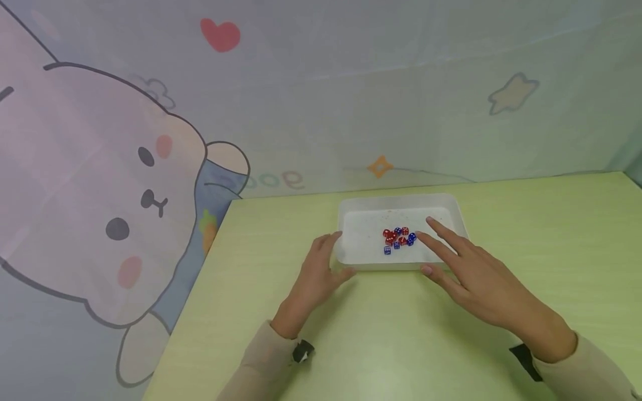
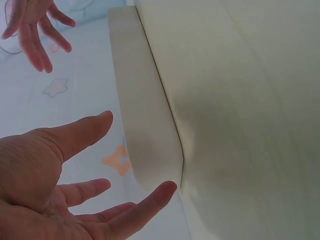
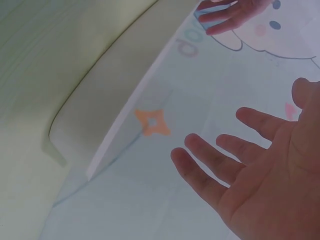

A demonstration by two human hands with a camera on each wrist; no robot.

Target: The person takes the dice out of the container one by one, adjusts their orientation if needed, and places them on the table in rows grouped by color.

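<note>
Several red dice [image 1: 390, 240] and blue dice [image 1: 397, 245] lie clustered a little right of centre on the floor of a shallow, white rectangular tray [image 1: 361, 228], which sits near the far edge of a pale green desk [image 1: 391, 345]. A person's two bare hands reach in from below, one toward each end of the tray.

The left hand [image 1: 313, 281] is at the tray's left end, back of the hand upward. Its fingers and thumb are spread in an open curve: a fingertip is beside the left rim, and the thumb points toward the front left corner. Whether they touch the tray, I cannot tell. The left wrist view shows these digits apart, with nothing between them.

The right hand [image 1: 484, 287] slants in from the lower right, higher than the desk. Its fingers are fanned apart and hold nothing; two extend over the right part of the tray, one tip near the blue dice, while the thumb points toward the front rim. The right wrist view shows its palm side, fingers gently bent and well separated.

Both forearms wear beige sleeves [image 1: 268, 351]. Behind the desk hangs a backdrop [image 1: 351, 111] printed with a large cartoon animal, a heart and stars.
</note>
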